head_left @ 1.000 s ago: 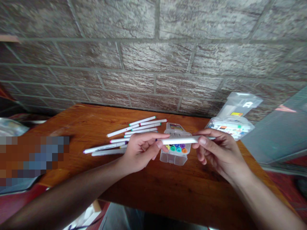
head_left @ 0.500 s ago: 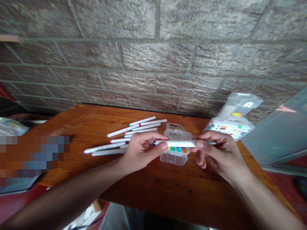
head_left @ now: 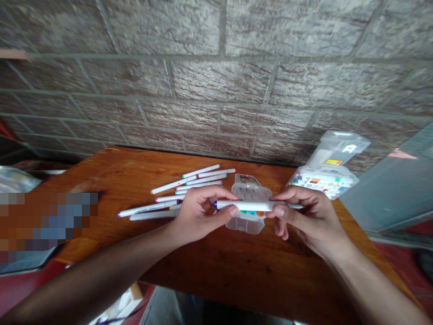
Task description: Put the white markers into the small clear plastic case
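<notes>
A white marker pen (head_left: 252, 206) with a dark blue end lies level between my two hands, above the table. My left hand (head_left: 201, 212) pinches it near the blue end with thumb and forefinger. Near the other end, my right hand (head_left: 306, 214) grips it the same way, its lower fingers curled beneath. Directly behind the marker sits a small clear plastic case (head_left: 246, 225) with its lid up; coloured marker ends show inside. Several white markers (head_left: 171, 185) with coloured ends lie loose to the left of the case, some partly hidden by my left hand.
A larger clear case (head_left: 324, 180) holding markers stands with its lid raised at the table's back right. The wooden table (head_left: 237, 275) runs up to a stone-block wall (head_left: 196, 76). At left are a blurred-out patch and a plastic bag (head_left: 16, 178).
The marker has shifted slightly left and down, with its right end tilted a little lower. Both hands keep their pinch on it; the right hand has moved slightly left.
</notes>
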A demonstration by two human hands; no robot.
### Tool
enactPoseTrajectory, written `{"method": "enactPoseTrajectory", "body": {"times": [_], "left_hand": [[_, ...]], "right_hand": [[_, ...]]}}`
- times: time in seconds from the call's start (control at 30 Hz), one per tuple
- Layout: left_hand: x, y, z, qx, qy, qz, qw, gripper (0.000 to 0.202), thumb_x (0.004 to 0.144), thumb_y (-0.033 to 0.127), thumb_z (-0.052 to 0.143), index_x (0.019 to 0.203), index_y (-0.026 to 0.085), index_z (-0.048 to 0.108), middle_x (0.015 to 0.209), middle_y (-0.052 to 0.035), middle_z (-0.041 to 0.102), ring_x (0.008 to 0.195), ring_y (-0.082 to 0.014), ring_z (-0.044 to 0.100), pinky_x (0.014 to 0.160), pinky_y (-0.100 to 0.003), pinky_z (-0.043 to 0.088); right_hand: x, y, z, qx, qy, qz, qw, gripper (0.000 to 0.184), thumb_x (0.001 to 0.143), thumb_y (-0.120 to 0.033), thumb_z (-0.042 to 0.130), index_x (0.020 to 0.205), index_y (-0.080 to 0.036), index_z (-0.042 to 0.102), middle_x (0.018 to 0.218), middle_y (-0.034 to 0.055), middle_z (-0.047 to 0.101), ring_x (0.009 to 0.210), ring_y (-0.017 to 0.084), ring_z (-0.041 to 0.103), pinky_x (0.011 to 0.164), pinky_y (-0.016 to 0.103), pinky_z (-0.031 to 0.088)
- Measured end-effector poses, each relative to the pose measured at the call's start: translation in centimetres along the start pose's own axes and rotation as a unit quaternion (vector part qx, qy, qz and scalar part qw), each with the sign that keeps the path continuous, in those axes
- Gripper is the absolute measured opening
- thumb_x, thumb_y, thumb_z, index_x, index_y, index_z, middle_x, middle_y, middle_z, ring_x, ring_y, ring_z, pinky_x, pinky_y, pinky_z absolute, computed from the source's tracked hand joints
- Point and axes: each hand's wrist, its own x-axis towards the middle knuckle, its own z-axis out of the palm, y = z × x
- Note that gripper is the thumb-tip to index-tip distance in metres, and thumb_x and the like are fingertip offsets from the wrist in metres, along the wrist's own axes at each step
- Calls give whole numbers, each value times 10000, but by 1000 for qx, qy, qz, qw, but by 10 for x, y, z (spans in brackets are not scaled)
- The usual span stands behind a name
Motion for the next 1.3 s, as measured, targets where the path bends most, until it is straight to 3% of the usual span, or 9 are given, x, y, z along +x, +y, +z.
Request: {"method": "enactPoseTrajectory", "body": {"times": [0.37,0.67,1.1,1.3], "left_hand": [[-1,0,-4,11,-27,3,1000,119,846,88,768,956,127,792,828,-58,810,708,-120,737,646,-161,566],[-4,-3,-3,53,-22,-28,998,73,841,175,805,889,142,759,732,-34,750,606,-116,635,529,-186,479],[-5,-4,-6,35,-38,-12,999,78,879,137,761,956,150,761,824,-41,777,716,-126,707,653,-182,551],[-5,-3,-7,37,-38,-5,999,74,885,148,759,959,148,762,818,-42,783,708,-128,714,639,-178,552]], "right_hand": [[0,1,-1,-15,-3,-2,1000,273,734,-378,976,858,-192,821,620,26,770,419,120,662,386,181,538],[-3,2,0,-42,-17,-11,999,286,746,-379,970,865,-178,805,592,19,751,429,120,663,411,192,565],[-2,0,2,-34,-8,2,999,298,727,-394,980,842,-180,806,574,10,739,409,113,652,400,180,562],[-2,1,2,-30,-6,1,1000,301,727,-392,980,843,-173,808,584,16,743,408,116,652,393,182,560]]}}
